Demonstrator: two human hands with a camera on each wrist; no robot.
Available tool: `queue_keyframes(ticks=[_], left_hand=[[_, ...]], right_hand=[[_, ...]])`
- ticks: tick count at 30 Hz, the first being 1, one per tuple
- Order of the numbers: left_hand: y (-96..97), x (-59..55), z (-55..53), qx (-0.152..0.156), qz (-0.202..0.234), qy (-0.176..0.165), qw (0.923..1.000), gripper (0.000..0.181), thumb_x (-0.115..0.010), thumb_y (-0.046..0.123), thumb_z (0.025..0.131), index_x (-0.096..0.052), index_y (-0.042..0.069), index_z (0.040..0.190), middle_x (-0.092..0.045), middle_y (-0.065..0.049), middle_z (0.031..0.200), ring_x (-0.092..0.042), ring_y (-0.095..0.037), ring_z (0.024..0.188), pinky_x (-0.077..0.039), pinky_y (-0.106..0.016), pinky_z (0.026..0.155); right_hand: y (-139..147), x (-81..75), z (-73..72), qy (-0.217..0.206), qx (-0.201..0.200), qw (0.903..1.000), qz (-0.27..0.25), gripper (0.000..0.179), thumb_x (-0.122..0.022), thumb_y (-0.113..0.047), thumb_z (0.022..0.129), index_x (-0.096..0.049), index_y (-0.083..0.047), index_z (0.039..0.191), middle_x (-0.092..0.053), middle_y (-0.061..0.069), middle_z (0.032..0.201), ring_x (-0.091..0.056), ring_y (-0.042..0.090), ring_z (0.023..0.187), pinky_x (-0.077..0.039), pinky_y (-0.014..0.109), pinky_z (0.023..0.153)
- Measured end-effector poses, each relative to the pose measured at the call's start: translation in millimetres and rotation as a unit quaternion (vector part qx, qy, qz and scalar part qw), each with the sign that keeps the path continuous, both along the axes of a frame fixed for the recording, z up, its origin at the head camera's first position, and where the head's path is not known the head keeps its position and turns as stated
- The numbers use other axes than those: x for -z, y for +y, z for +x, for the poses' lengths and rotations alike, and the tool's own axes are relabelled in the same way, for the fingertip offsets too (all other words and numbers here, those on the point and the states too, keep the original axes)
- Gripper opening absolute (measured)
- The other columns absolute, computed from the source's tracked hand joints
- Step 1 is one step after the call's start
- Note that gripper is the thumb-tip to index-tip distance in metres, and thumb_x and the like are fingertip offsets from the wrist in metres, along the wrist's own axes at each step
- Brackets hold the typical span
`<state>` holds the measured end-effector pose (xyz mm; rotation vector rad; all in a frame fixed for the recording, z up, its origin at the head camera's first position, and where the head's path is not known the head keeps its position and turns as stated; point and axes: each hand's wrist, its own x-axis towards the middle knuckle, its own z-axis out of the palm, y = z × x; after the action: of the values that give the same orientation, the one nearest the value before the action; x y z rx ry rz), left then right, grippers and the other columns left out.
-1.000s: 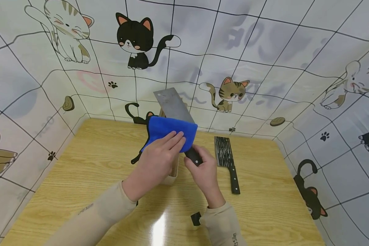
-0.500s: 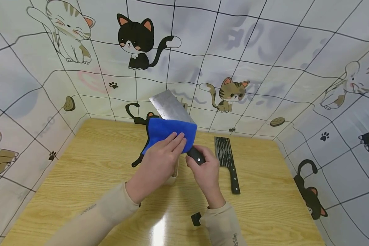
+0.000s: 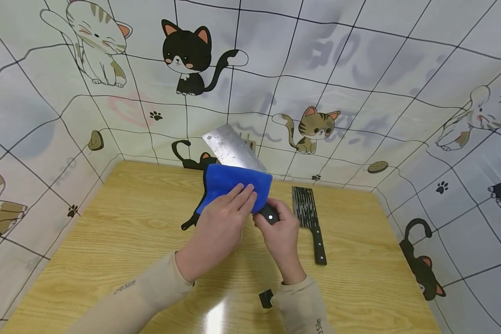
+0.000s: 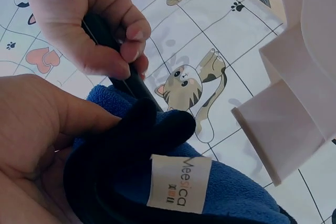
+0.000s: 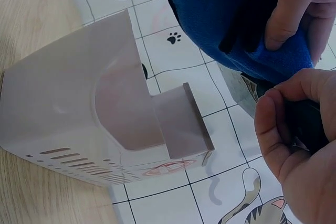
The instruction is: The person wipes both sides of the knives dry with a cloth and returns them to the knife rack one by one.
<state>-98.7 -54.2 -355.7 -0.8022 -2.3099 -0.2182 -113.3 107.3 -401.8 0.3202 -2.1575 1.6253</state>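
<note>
My left hand (image 3: 223, 222) holds a blue cloth (image 3: 238, 178) with black edging folded around a cleaver (image 3: 231, 146). Its fingers lie over the cloth in the head view, and in the left wrist view the thumb presses it from the other side, near a white label (image 4: 180, 183). The bare metal blade sticks out beyond the cloth, pointing up and left. My right hand (image 3: 281, 232) grips the black cleaver handle, which is partly covered by the cloth and fingers. A second cleaver (image 3: 305, 206) with a black-streaked blade lies on the table to the right.
A pale plastic knife holder (image 5: 68, 87) with slots stands behind and below the hands, mostly hidden in the head view. A small black piece (image 3: 266, 298) lies beside the right sleeve. A cat-print wall covering (image 3: 359, 116) surrounds the wooden table (image 3: 359, 260).
The left hand and cloth have slid slightly down toward the handle, covering more of it. The blade has swung a little left and tilted, and it now catches more light.
</note>
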Motion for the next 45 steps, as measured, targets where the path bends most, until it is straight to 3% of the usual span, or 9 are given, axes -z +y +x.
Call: queue_keyframes(ticks=[14,19,29,36,45], left_hand=[[-15.2,-9.0,-21.1,-0.030,-0.004,-0.017,0.9994,0.038,-0.078,0.002,0.089,-0.074,0.003,0.126,-0.071,-0.012,0.131,-0.067,-0.032,0.124,-0.058,-0.041,0.098],[-22.3,-10.9,-29.9,-0.020,-0.008,-0.020,0.9996,0.034,-0.076,0.002,0.092,-0.074,0.003,0.126,-0.071,-0.012,0.130,-0.067,-0.033,0.122,-0.058,-0.045,0.098],[-32.9,-14.1,-47.2,-0.002,-0.024,-0.004,0.9997,0.030,-0.074,0.001,0.092,-0.077,0.004,0.122,-0.073,-0.011,0.127,-0.070,-0.034,0.117,-0.059,-0.045,0.098],[-39.6,-14.8,-56.0,-0.015,-0.030,-0.018,0.9993,0.034,-0.070,-0.005,0.091,-0.076,0.005,0.123,-0.073,-0.012,0.127,-0.070,-0.034,0.118,-0.058,-0.047,0.098],[-53.5,-14.1,-68.8,-0.043,-0.040,-0.033,0.9977,0.040,-0.071,-0.009,0.089,-0.074,0.005,0.127,-0.071,-0.011,0.132,-0.067,-0.034,0.122,-0.057,-0.047,0.100]], right_hand=[[2,1.6,1.6,0.002,-0.001,0.9995,0.031,0.028,-0.076,0.001,0.085,-0.071,0.002,0.112,-0.073,0.017,0.103,-0.069,0.026,0.082,-0.056,0.026,0.067],[3,3.3,1.6,0.013,-0.005,0.9986,0.051,0.028,-0.076,0.000,0.084,-0.071,0.001,0.112,-0.074,0.016,0.103,-0.067,0.025,0.085,-0.054,0.028,0.069],[4,4.8,2.9,0.031,-0.027,0.9955,0.086,0.027,-0.076,-0.001,0.084,-0.070,-0.001,0.110,-0.071,0.013,0.099,-0.061,0.020,0.077,-0.052,0.029,0.064],[3,6.0,6.0,0.012,-0.032,0.9951,0.093,0.028,-0.076,-0.003,0.084,-0.070,-0.002,0.112,-0.070,0.013,0.101,-0.061,0.021,0.079,-0.052,0.029,0.066],[5,7.6,6.2,0.022,-0.041,0.9946,0.093,0.028,-0.075,-0.003,0.085,-0.070,-0.002,0.112,-0.070,0.014,0.102,-0.061,0.022,0.080,-0.052,0.029,0.067]])
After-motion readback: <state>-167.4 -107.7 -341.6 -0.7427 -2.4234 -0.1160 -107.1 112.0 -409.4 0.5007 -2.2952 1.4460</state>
